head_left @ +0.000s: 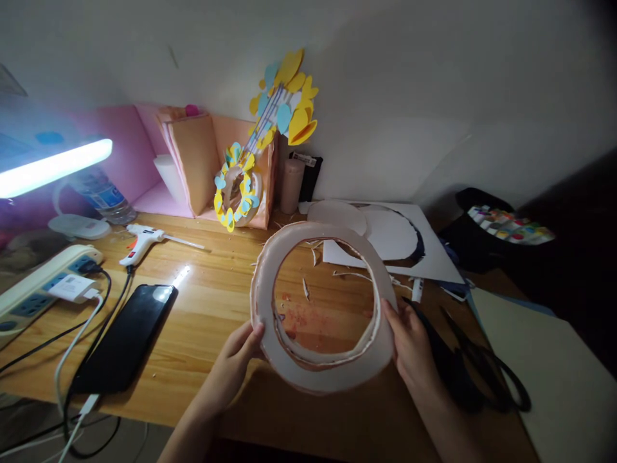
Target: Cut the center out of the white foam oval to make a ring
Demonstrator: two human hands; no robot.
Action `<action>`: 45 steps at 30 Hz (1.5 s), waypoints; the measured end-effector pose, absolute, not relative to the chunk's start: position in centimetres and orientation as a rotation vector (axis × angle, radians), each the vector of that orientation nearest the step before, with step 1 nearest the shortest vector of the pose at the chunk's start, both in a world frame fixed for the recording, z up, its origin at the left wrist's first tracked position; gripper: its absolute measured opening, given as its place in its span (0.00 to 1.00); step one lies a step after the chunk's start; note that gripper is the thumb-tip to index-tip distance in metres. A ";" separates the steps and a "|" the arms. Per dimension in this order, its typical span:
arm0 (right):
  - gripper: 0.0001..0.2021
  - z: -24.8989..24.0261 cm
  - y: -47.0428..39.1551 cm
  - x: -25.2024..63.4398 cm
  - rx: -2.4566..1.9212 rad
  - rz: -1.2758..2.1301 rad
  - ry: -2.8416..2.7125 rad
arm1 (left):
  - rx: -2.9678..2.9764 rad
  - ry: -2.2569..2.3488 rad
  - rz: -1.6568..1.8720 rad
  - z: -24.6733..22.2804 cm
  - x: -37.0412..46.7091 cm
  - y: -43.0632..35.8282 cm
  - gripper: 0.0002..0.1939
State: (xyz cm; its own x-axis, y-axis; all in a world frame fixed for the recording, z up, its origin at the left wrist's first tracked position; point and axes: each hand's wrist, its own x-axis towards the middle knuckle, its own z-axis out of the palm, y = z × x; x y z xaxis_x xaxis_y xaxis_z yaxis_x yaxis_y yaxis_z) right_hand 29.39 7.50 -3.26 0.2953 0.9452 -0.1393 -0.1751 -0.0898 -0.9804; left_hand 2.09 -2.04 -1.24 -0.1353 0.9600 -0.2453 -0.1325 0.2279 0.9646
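Note:
A large pale ring [328,378] with rough, reddish edges is held up over the wooden desk. My left hand [234,366] grips its lower left side, thumb on the front face. On the right side, my right hand [411,344] holds the ring with its fingertips on the front. Through the ring's opening show the desk top, thin scraps [306,289] and reddish smears. Behind the ring lie a pale disc [337,217] and a white board [436,241] with a round cut in it.
Black scissors [486,373] lie at the right by a pale sheet [544,366]. A glue gun [144,243], black phone [126,339] and power strip [36,289] with cables are at the left. A yellow-and-blue paper decoration [263,138] stands behind; paints [511,225] sit at the back right.

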 end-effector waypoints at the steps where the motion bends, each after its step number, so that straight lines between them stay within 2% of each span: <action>1: 0.22 -3.0 7.5 29.3 -1.299 1.112 -0.790 | 0.860 1.326 1.155 -1.3 2.1 -2.2 0.20; 7: 0.24 -1.9 7.4 29.0 -1.283 1.080 -0.801 | 0.851 1.201 1.143 -0.8 2.1 -2.1 0.19; 10: 0.24 -1.9 7.1 29.0 -1.275 1.086 -0.847 | 0.784 1.136 1.186 -0.4 2.1 -1.8 0.24; 17: 0.24 -1.9 6.8 29.1 -1.282 1.177 -0.901 | 0.742 1.300 1.243 -1.0 1.9 -1.7 0.21; 33: 0.24 -1.8 6.6 29.3 -1.304 1.136 -1.001 | 0.746 1.465 1.245 -0.8 2.1 -1.4 0.23; 45: 0.24 -1.1 6.0 29.5 -1.256 1.118 -1.002 | 0.754 1.436 1.272 -1.1 2.0 -1.5 0.22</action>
State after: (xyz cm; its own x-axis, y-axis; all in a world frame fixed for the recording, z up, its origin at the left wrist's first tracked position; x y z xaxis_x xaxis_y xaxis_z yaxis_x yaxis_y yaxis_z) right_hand 29.48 5.99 -1.08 0.1895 0.9814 -0.0302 -0.0766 -0.0159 -0.9969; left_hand 1.98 -1.48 -1.13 -0.2742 0.9192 -0.2828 -0.1692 0.2434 0.9551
